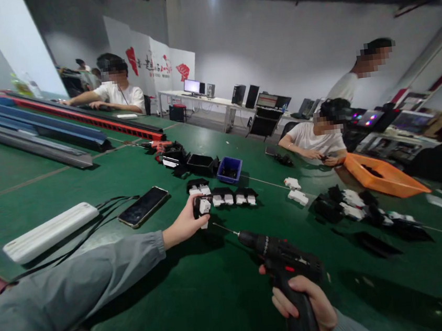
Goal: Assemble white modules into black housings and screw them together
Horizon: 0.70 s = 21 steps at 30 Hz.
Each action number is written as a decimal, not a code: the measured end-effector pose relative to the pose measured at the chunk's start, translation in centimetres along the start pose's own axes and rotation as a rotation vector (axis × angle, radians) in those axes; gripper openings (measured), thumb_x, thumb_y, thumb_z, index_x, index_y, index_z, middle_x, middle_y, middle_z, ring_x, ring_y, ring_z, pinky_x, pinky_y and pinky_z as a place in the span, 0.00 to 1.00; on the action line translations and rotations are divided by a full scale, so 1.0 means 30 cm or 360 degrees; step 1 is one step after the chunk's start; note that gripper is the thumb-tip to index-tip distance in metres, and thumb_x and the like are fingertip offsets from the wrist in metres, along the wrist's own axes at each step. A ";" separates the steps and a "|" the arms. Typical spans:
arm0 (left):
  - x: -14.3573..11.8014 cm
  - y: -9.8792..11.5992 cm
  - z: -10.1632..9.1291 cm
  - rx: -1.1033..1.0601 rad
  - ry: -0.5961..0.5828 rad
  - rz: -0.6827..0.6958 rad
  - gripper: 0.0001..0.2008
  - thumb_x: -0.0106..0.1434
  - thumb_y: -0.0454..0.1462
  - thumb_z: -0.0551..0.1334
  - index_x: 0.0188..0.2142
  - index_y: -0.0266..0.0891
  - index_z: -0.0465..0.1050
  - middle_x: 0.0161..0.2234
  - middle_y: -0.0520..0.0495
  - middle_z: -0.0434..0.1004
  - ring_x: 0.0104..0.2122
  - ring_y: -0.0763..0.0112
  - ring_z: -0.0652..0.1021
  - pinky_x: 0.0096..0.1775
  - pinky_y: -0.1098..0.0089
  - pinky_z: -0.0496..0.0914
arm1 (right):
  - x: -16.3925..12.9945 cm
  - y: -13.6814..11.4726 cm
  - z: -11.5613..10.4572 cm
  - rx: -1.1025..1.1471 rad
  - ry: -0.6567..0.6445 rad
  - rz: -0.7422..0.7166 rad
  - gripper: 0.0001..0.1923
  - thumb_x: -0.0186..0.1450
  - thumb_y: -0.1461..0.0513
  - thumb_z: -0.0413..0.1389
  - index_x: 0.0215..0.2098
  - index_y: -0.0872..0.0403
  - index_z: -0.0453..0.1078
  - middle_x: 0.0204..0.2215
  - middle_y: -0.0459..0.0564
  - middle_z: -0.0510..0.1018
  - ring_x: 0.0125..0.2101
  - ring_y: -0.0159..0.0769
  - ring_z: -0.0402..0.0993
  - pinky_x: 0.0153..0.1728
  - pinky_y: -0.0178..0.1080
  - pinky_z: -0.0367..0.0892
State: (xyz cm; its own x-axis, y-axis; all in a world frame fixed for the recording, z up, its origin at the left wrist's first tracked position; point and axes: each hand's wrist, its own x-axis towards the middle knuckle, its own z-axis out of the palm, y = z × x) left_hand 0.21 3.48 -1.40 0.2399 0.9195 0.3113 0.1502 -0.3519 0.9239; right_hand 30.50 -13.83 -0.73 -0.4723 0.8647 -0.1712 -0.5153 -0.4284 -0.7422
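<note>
Lower end of the black drill (282,264) running off the bottom edge, grip covered by the right hand (306,304). Left hand (183,224) fingers hiding behind the black-and-white part (202,207). Contents of the blue bin (229,170) too small to tell. Co-workers' faces showing blurred

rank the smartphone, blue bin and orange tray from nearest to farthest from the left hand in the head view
1. smartphone: on the green table just to the left of the left hand.
2. blue bin: beyond the hand, slightly to its right.
3. orange tray: far right, near a seated person.
</note>
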 end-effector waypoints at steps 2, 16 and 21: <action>-0.003 0.007 0.004 0.0049 0.0004 0.0020 0.28 0.57 0.36 0.63 0.55 0.41 0.56 0.42 0.48 0.69 0.41 0.66 0.74 0.46 0.60 0.73 | -0.007 -0.004 0.002 -0.0006 -0.0049 0.0023 0.18 0.61 0.58 0.52 0.43 0.62 0.73 0.14 0.43 0.64 0.15 0.29 0.52 0.23 0.37 0.51; -0.018 0.075 0.018 0.0315 -0.0118 0.0062 0.29 0.56 0.36 0.63 0.56 0.38 0.56 0.43 0.47 0.68 0.41 0.65 0.73 0.47 0.61 0.71 | -0.013 -0.006 -0.012 0.0078 -0.0036 0.0047 0.17 0.61 0.59 0.49 0.39 0.63 0.73 0.13 0.44 0.64 0.16 0.29 0.54 0.25 0.36 0.52; -0.020 0.066 0.016 0.0307 -0.0177 0.0050 0.30 0.57 0.38 0.64 0.56 0.40 0.55 0.44 0.46 0.68 0.43 0.63 0.74 0.49 0.59 0.71 | -0.015 -0.003 -0.020 0.0003 -0.0008 0.0049 0.17 0.61 0.58 0.49 0.39 0.62 0.72 0.13 0.43 0.63 0.16 0.29 0.53 0.26 0.37 0.52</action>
State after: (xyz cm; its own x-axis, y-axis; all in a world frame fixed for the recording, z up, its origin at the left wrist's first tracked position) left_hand 0.81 2.17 0.13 0.3501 0.8863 0.3032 0.3188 -0.4171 0.8511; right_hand 31.18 -14.03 -0.98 -0.4918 0.8496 -0.1907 -0.5017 -0.4555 -0.7354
